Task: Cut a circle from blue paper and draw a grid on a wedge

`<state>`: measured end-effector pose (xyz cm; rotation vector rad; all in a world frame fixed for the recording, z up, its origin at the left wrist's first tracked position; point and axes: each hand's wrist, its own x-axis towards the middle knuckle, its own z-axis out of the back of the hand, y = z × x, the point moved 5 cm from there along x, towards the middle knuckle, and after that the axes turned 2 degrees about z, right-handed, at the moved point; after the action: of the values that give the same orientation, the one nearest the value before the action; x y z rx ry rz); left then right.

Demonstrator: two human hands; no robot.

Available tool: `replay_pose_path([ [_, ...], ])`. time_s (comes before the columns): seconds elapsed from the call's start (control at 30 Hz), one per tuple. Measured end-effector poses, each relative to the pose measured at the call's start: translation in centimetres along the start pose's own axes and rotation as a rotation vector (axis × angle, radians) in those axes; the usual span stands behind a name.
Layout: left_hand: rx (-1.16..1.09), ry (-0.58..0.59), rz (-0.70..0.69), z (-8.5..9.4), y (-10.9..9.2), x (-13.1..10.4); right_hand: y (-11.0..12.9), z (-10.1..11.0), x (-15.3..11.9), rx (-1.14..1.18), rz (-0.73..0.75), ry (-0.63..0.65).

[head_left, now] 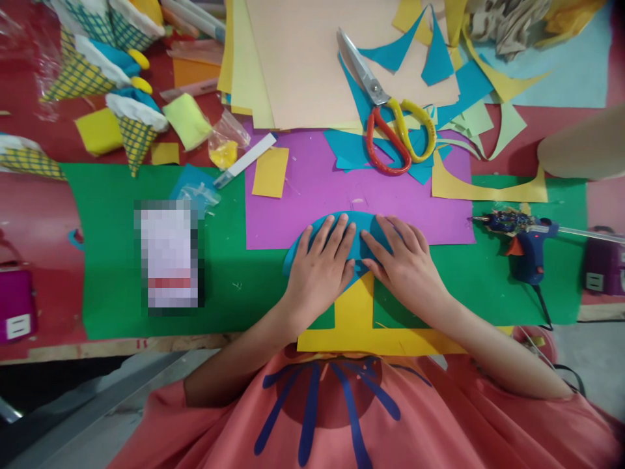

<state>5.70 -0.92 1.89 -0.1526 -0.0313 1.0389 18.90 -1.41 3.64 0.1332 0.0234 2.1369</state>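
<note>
Both hands palms-down on the blue paper piece (pixel 365 219), left hand (pixel 319 257) on its left part, right hand (pixel 410 257) on its right, fingers extended and spread, pressing flat rather than gripping. Piece has a curved far edge and sits across the border of the purple sheet (pixel 288 215) and green sheet (pixel 234 286), straight in front of the torso. Yellow strip (pixel 354 309) runs from its near edge down to a yellow bar (pixel 405 341) along the table edge. Scissors (pixel 383 107) with one red and one yellow handle lie beyond the hands, partly on the peach sheets (pixel 303 58), blue offcuts (pixel 437 55) around. Blue glue gun (pixel 530 244) to the right, nozzle toward the hands, clear stick out the back
</note>
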Motion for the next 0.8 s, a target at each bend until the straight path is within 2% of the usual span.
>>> replay_pose_path([
  [0.13,0.020,0.007,-0.038,0.6,0.3,0.3,1.8,1.1,-0.9,0.033,0.059,0.004],
  [0.27,0.037,0.031,-0.087,1.4,0.8,0.7,3.0,1.1,-2.0,0.057,0.094,0.048],
  [0.6,0.051,0.118,-0.091,1.3,0.7,0.7,3.1,0.3,-3.2,0.038,0.104,0.100],
  [0.8,0.027,0.125,-0.076,0.8,0.6,0.7,2.9,0.8,-3.9,0.005,0.065,0.125],
])
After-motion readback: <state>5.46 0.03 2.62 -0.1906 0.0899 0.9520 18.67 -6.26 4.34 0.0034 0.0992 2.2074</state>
